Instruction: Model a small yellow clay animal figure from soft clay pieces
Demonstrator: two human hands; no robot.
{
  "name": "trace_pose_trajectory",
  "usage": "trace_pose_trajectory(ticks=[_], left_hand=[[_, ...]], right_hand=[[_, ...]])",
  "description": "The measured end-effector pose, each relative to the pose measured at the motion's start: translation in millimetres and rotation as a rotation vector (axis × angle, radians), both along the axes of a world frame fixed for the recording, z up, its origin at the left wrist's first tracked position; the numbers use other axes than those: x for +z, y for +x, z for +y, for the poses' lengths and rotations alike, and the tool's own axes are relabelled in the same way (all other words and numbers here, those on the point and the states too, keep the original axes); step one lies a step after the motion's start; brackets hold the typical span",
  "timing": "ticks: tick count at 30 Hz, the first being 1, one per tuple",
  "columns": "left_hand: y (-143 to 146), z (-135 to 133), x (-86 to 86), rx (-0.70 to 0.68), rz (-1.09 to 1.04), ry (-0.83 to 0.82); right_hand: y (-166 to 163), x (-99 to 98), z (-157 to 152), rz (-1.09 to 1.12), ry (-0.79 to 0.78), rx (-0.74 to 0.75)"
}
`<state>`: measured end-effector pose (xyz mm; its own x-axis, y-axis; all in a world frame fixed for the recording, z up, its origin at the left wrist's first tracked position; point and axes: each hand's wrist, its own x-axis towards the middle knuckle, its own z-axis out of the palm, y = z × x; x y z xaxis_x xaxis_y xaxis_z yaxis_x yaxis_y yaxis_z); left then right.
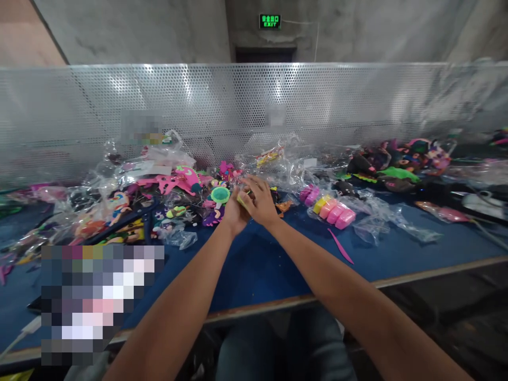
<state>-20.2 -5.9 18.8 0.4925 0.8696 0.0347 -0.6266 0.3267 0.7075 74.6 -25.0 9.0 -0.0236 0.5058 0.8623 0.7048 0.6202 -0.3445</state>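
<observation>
My left hand [233, 212] and my right hand [260, 202] meet above the middle of the blue table [257, 270]. Both are closed around a small yellow-green lump [243, 199] pressed between them. My right hand lies over the left one and hides most of the lump. Just left of the hands lies a green round piece with a white stem [219, 196]. To the right sits a row of pink and yellow clay blocks in clear wrap [332, 210], and a thin pink stick [340, 247] lies on the cloth in front of them.
Colourful foam cut-outs and clear plastic bags [159, 196] cover the back of the table. More dark and bright pieces pile up at the far right [397, 164]. A perforated metal screen [254, 106] stands behind. The table's front edge [278, 304] runs near my knees.
</observation>
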Motion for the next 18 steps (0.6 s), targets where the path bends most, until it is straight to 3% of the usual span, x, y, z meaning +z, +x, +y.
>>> trace_pose_trajectory(ticks=[4, 7, 13, 18], left_hand=[[-3, -5, 0.8, -0.152, -0.058, -0.030], [-6, -5, 1.5, -0.147, -0.092, -0.068], [0, -7, 1.5, -0.040, -0.125, -0.088], [2, -5, 0.6, 0.034, -0.090, -0.008]], right_hand=[[0, 0.5, 2, -0.223, 0.020, 0.091], [2, 3.6, 7, -0.209, -0.038, 0.209], [16, 13.9, 9, 0.413, -0.285, 0.132], [15, 9.2, 11, 0.736, -0.465, 0.299]])
